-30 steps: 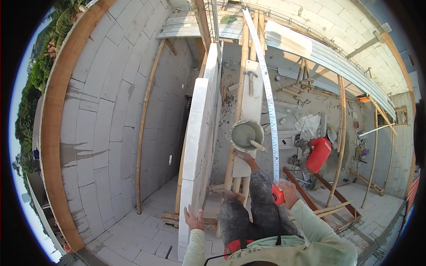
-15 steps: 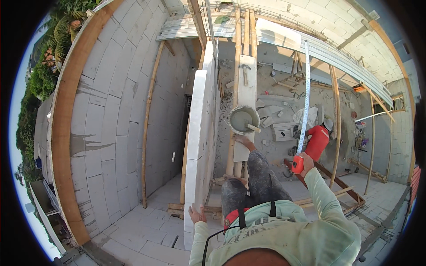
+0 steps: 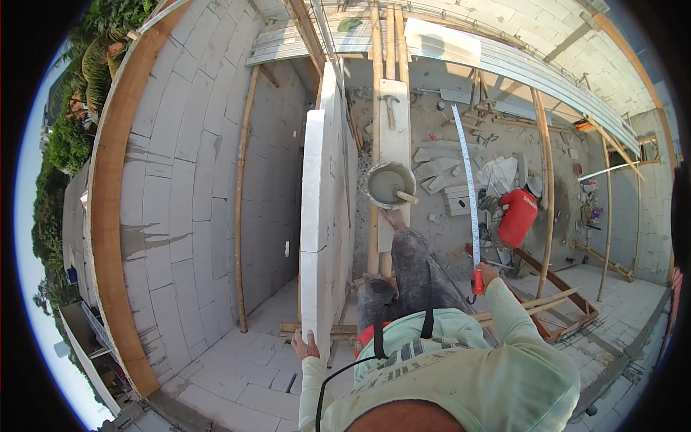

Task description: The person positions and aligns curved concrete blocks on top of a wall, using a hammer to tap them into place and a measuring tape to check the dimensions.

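My right hand (image 3: 488, 274) is closed round a red tape measure (image 3: 477, 283). Its long pale blade (image 3: 467, 169) stretches out and away from me, and the free end touches nothing I can see. My left hand (image 3: 307, 346) rests on the near end of a thin wall of white blocks (image 3: 312, 201), fingers apart against its top edge. Ahead of my foot, a bucket of grey mortar (image 3: 391, 185) stands on a plank (image 3: 394, 144), with a trowel handle (image 3: 407, 196) sticking out over its rim. Beyond it on the plank lies a hammer (image 3: 389, 108).
Bamboo poles (image 3: 376, 86) run beside and under the plank. A co-worker in a red shirt (image 3: 517, 217) crouches on the lower floor at right, among white slabs (image 3: 437, 171). Metal sheets (image 3: 518, 70) span the far side. A tall block wall (image 3: 169, 201) rises at left.
My right hand has turned the tape measure, and its blade has swung left with its far end lower in view. My left hand stays at the wall's end. The co-worker has shifted slightly.
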Tool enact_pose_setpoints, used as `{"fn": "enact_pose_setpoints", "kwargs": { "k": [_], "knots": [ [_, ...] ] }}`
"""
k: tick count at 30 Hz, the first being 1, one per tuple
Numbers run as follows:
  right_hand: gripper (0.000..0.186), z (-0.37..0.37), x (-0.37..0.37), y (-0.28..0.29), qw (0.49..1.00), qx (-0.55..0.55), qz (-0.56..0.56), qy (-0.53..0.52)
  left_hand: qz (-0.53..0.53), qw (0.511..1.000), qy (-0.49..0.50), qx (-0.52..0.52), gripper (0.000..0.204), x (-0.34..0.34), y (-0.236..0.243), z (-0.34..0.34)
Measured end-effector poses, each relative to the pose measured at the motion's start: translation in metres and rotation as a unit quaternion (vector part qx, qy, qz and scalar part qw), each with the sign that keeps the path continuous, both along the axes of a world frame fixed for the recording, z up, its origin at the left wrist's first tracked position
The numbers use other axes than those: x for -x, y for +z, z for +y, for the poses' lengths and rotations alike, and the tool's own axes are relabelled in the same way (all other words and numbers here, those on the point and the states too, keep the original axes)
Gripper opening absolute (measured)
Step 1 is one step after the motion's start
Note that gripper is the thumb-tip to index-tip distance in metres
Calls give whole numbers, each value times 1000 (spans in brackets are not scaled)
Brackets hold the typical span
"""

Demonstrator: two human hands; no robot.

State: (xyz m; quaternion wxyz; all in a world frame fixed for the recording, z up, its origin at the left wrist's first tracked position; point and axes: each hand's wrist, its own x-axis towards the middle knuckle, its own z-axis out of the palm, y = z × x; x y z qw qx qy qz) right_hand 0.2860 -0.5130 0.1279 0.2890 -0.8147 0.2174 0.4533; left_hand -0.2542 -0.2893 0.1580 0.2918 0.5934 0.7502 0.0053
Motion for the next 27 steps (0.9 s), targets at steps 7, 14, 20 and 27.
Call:
{"fn": "enact_pose_setpoints", "kwargs": {
  "k": [7,14,20,27],
  "knots": [
    [24,50,-37,-24,824,5,-201,530,-49,998,9,35,59,-71,9,52],
    [24,173,-56,66,962,-271,-28,29,-380,915,-109,83,64,-303,43,194],
    [30,215,-23,131,910,-407,-25,82,-494,815,-266,144,69,-481,125,208],
    [34,184,20,162,892,-437,-37,110,-620,714,-177,272,45,-492,184,153]
  ]
}}
